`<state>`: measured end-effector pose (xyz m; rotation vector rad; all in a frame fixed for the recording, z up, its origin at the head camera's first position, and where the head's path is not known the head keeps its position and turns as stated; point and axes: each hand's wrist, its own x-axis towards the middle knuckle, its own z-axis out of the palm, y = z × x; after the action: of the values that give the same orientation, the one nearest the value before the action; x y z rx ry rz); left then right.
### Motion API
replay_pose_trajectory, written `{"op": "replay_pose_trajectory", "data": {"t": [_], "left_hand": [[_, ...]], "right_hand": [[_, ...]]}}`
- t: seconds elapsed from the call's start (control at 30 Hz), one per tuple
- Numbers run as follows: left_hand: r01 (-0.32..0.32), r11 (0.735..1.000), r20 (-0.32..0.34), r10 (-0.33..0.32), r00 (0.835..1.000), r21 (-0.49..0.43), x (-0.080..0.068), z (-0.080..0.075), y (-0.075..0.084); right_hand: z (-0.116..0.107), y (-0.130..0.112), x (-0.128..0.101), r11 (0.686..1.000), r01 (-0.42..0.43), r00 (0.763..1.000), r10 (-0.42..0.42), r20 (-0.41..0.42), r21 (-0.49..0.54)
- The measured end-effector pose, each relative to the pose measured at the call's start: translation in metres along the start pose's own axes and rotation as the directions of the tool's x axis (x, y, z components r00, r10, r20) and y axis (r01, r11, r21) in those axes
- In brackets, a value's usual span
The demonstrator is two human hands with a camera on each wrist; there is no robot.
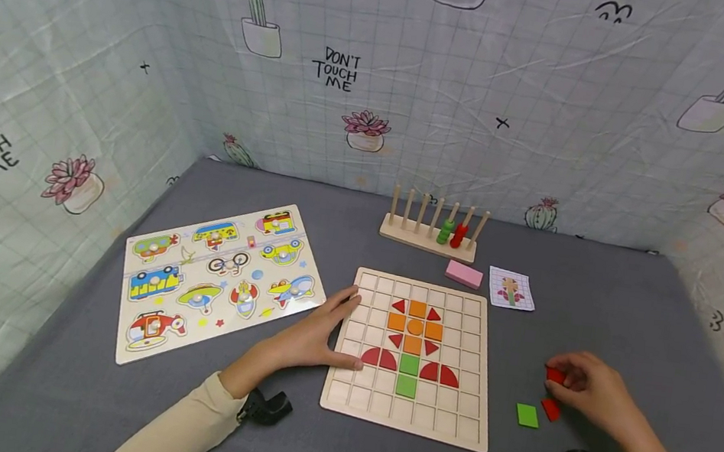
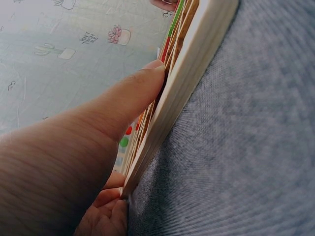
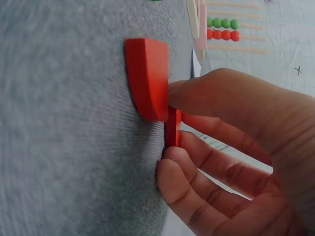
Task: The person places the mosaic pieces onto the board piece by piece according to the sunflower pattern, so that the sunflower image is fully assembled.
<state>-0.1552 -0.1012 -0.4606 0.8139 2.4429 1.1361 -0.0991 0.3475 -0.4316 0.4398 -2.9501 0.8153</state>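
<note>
A wooden grid board (image 1: 466, 426) lies mid-table, holding orange squares, an orange round piece (image 1: 415, 327), red triangles, dark red quarter circles (image 1: 450, 377) and two green squares (image 1: 406, 386). My left hand (image 1: 319, 332) rests at its left edge, fingers spread, the thumb (image 2: 147, 73) on the top face. To the right, my right hand (image 1: 599, 391) pinches a red tile (image 3: 172, 128) at the tabletop; fingers hide most of its shape. Beside that hand lies a loose red tile (image 3: 155, 78) with one curved side. A green square tile (image 1: 527, 416) lies just left of it.
Behind the board stand a pegged wooden rack (image 1: 428, 239) with green and red beads, a pink block (image 1: 463, 274) and a small picture card (image 1: 511, 289). A vehicle puzzle board (image 1: 222, 283) lies at left. Printed cloth (image 1: 425, 73) hangs behind the grey table.
</note>
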Motion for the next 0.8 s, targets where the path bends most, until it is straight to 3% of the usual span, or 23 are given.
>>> {"op": "replay_pose_trajectory", "data": {"t": [0.3, 0.63, 0.8], "left_hand": [[0.004, 1.000, 0.003, -0.004, 1.000, -0.004, 0.0002, 0.0004, 0.0005], [0.002, 1.000, 0.001, -0.002, 1.000, -0.001, 0.0004, 0.0002, -0.0003], [0.001, 1.000, 0.000, -0.001, 1.000, -0.003, 0.0010, 0.0002, -0.0002]], "right_hand": [[0.0033, -0.0055, 0.0012, 1.000, 0.012, 1.000, -0.012, -0.026, -0.005], [0.0034, -0.0065, 0.0028, 0.996, -0.090, 0.996, 0.090, 0.012, 0.012], [0.0059, -0.0086, 0.0036, 0.999, -0.041, 0.999, 0.041, -0.003, 0.002]]}}
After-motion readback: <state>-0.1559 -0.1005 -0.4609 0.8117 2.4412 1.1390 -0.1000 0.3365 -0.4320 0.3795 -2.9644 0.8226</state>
